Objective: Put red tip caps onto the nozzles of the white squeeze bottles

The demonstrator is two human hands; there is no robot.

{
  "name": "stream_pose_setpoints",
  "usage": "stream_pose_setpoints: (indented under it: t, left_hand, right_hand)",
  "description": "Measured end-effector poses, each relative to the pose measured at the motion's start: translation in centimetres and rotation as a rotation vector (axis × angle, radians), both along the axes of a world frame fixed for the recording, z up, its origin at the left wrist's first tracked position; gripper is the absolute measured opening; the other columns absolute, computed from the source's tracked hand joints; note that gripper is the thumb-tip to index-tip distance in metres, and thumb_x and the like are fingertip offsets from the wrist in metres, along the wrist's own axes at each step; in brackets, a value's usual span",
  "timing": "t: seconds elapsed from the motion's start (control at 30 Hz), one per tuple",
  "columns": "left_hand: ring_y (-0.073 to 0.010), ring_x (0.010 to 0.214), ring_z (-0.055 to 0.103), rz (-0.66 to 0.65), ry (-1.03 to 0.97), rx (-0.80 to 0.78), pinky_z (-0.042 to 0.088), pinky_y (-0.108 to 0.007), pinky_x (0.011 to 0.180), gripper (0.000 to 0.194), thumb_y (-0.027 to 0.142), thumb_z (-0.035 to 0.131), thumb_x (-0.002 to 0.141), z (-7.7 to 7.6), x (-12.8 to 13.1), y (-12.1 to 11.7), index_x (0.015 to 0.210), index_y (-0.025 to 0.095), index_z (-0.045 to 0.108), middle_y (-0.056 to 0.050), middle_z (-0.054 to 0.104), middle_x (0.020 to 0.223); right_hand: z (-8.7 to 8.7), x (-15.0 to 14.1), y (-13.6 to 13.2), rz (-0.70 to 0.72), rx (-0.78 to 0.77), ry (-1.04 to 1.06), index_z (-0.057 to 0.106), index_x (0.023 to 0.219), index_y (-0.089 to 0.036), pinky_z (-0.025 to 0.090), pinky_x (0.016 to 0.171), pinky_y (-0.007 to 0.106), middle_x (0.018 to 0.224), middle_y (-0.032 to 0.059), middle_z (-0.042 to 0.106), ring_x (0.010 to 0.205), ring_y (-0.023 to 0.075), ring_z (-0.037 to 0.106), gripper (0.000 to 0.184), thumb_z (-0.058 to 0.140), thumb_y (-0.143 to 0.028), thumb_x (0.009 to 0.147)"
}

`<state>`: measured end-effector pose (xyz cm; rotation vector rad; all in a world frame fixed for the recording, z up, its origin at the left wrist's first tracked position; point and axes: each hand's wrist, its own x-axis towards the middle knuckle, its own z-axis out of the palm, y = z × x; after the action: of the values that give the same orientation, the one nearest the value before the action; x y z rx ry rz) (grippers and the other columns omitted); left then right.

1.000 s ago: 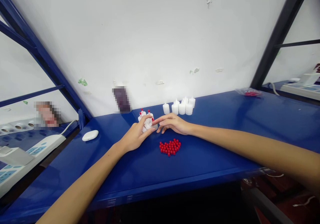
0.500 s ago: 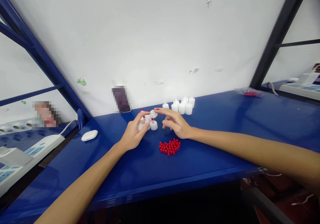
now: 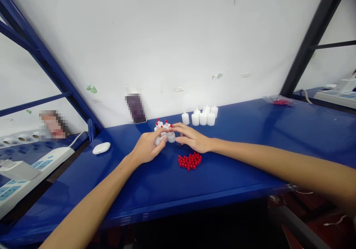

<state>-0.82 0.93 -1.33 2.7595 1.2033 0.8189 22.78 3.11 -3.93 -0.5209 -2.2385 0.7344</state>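
My left hand (image 3: 146, 147) curls round the near left side of a cluster of small white bottles (image 3: 171, 137), its thumb and index finger against them. Red caps (image 3: 166, 121) top the thin nozzles of several of these bottles. From the right, my right hand (image 3: 194, 137) reaches to the same cluster with its fingers stretched out. Its index finger lies over a bottle near a red cap, and its thumb is beside that bottle. Both hands partly hide the cluster. Just in front of my right hand lies a pile of loose red caps (image 3: 190, 161).
Several uncapped white bottles (image 3: 203, 119) stand near the wall. A blurred phone (image 3: 135, 108) leans there too. On the blue table (image 3: 236, 160) are a white earbud case (image 3: 101, 148) at left and a plastic bag with red contents (image 3: 279, 100) at far right. Power strips (image 3: 41, 167) flank the table.
A bottle earlier tilted by my left hand now stands within the cluster. My right hand pulled back a little, then moved left against the bottles again. The cap pile is unchanged.
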Motion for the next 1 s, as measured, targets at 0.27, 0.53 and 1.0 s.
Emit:
stream_pose_setpoints:
  t: [0.27,0.53,1.0]
  left_hand:
    - [-0.0139,0.065,0.061,-0.007,0.105,-0.012,0.040,-0.024,0.064,0.030,0.034,0.043,0.098,-0.1,0.3,-0.1,0.118,0.020,0.059,-0.001,0.070,0.082]
    - [-0.0132,0.060,0.058,-0.003,0.105,0.000,0.040,-0.024,0.062,0.029,0.034,0.043,0.097,0.1,0.3,-0.1,0.115,0.019,0.059,0.000,0.068,0.077]
    - [-0.0124,0.061,0.053,-0.085,0.222,-0.050,0.036,-0.024,0.063,0.034,0.035,0.039,0.099,-0.3,0.6,0.3,0.079,0.017,0.059,-0.002,0.061,0.070]
  right_hand:
    - [-0.3,-0.1,0.1,-0.107,0.066,-0.041,0.057,0.130,-0.022,0.046,0.098,0.044,0.130,0.0104,0.050,0.111,0.0229,0.056,0.040,0.044,-0.046,0.100]
    - [-0.1,-0.2,-0.2,-0.131,0.063,0.069,0.058,0.126,-0.024,0.052,0.081,0.036,0.138,0.0106,0.050,0.088,0.0160,0.062,0.035,0.052,-0.043,0.097]
    - [1.2,0.7,0.3,0.184,-0.193,-0.230,0.079,0.092,-0.013,0.033,0.052,0.024,0.064,-0.0007,0.063,0.055,0.0090,0.044,0.029,0.069,-0.039,0.084]
